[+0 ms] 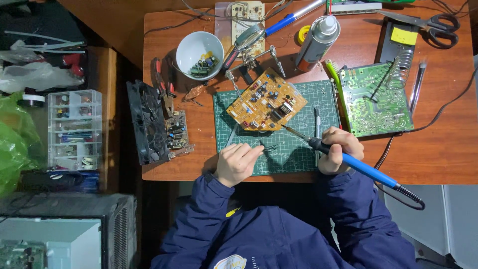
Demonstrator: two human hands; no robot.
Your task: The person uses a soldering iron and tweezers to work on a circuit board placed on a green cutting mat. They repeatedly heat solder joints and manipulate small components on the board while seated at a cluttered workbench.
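A yellow-brown circuit board [266, 101] lies tilted on the green cutting mat [298, 154], clamped by a helping-hands stand [249, 62]. My right hand [340, 149] grips a blue-handled soldering iron [359, 167]; its tip reaches the board's lower right edge. My left hand [236, 162] rests on the mat's lower left part and pinches dark tweezers [269, 147], points aimed right, short of the board.
A white bowl [200, 55] of small parts, a spray can [317, 42], a green circuit board [377, 99], an iron stand coil [403, 62], scissors [433, 25], a black fan [145, 122], pliers [164, 89] and a clear parts organiser [74, 129] surround the mat on the wooden desk.
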